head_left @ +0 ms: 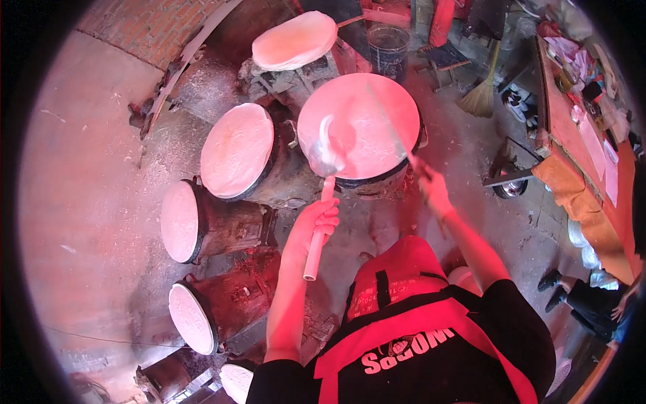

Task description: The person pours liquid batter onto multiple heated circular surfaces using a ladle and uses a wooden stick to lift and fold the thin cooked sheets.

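Note:
My left hand [319,219] grips the pale tubular handle [315,255] of a metal ladle. The ladle's blurred bowl [323,155] is over the near left part of a pale round sheet of batter or pancake [361,121]. That sheet covers the round griddle in front of me, on a drum-shaped stove [376,188]. In my right hand [433,191] is the handle end of a long thin spatula [391,120]. Its blurred blade slants across the right side of the sheet; contact with the surface cannot be told.
Several more drum stoves curve along my left, including one with a pale round sheet [237,150]. A thick pale stack [295,40] sits beyond the griddle. To the right are a dark bucket [388,50], a broom [479,96], a cluttered table [570,131] and a seated person [588,305].

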Motion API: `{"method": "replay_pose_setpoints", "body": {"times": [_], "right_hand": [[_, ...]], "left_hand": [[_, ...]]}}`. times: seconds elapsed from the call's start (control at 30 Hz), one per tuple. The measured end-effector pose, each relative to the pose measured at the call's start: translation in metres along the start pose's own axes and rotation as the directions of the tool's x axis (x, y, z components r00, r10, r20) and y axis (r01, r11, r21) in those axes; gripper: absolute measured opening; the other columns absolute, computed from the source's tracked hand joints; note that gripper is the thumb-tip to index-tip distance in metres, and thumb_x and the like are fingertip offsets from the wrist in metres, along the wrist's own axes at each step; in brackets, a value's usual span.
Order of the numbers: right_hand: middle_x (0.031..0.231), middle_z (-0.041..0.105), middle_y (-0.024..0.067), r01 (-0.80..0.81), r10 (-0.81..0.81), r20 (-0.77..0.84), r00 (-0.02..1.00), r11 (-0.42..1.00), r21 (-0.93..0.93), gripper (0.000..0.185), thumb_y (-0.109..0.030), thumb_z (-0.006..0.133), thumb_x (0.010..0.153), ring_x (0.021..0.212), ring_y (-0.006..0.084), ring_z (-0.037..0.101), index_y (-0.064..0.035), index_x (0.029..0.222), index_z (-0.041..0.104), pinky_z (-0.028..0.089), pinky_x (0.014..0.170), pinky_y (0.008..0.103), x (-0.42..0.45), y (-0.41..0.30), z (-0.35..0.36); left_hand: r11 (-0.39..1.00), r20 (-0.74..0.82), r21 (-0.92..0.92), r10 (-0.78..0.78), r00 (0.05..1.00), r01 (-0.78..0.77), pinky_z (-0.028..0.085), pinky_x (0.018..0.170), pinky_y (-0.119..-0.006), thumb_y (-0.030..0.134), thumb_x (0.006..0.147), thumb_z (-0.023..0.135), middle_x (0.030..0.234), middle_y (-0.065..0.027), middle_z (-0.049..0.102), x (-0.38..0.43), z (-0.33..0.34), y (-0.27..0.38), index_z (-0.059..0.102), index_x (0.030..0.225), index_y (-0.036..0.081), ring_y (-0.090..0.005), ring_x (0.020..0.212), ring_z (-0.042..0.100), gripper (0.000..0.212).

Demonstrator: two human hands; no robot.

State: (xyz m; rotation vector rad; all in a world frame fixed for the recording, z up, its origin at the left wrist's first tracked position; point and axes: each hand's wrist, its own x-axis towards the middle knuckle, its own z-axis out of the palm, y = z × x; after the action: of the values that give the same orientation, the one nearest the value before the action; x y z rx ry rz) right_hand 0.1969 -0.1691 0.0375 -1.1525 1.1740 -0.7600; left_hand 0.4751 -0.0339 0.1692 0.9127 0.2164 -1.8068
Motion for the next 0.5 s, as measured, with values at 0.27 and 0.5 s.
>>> {"method": "replay_pose_setpoints", "body": {"times": [0.27,0.5], "right_hand": [[0.105,0.064,0.0195,0.063,-0.026,0.093,0.995,0.905,-0.421,0.041,-0.023,0.054,0.089,0.090,0.0158,0.060,-0.0090,0.127,0.053,0.045,0.081,0.0297,-0.004,0.020,-0.030],[0.099,0.064,0.0203,0.231,0.039,0.450,0.892,0.816,-0.530,0.042,-0.024,0.059,0.087,0.088,0.0240,0.065,-0.0140,0.127,0.053,0.048,0.076,0.0348,-0.036,-0.010,0.042]], "left_hand": [[0.989,-0.222,-0.067,0.114,0.968,-0.132,0.028,0.033,-0.015,0.004,0.092,0.050,0.069,-0.0014,0.043,-0.032,-0.055,-0.031,0.045,0.103,-0.002,-0.0052,0.047,0.038,0.014],[0.849,-0.350,-0.370,0.249,0.903,-0.377,0.031,0.038,-0.018,0.005,0.093,0.049,0.071,-0.0026,0.044,-0.099,-0.090,-0.068,0.046,0.106,-0.004,-0.0057,0.048,0.038,0.016]]}}
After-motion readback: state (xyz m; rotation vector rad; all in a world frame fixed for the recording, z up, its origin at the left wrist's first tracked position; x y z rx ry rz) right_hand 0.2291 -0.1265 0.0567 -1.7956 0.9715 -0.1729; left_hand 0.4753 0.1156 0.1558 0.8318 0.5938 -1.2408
